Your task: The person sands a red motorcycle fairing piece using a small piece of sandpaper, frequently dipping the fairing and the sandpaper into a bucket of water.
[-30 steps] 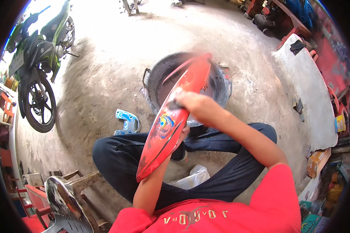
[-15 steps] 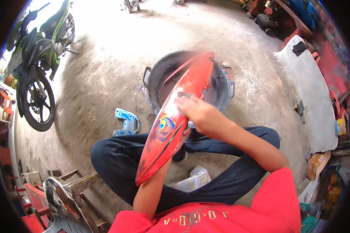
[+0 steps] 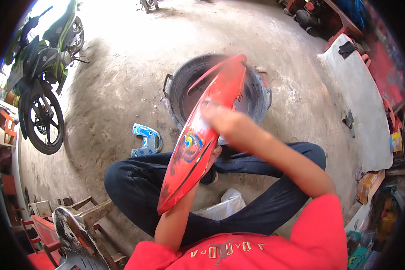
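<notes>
A glossy red body panel [image 3: 175, 184] with a colourful swirl decal and dark streaks slants upward over a dark tub [image 3: 175, 103]. My left hand [image 3: 213, 156] grips the panel from beneath, along its right edge, mostly hidden by it. My right hand [image 3: 220, 118] is on the panel's upper middle, smeared by motion, so I cannot tell what, if anything, is under its fingers. A blue and white U-shaped piece [image 3: 143, 137] lies on the floor left of the tub.
A motorcycle [image 3: 49, 58] stands at the left. Red chairs and wooden pieces [image 3: 47, 238] are at lower left. A white board [image 3: 355, 99] runs along the right, near a cardboard box [image 3: 369, 182] and clutter. A pale bag [image 3: 222, 204] lies between my legs on the concrete floor [image 3: 103, 112].
My right hand shifts back and forth slightly on the panel. The panel's top end rises slightly in view, along with the tub, while my left hand keeps its grip.
</notes>
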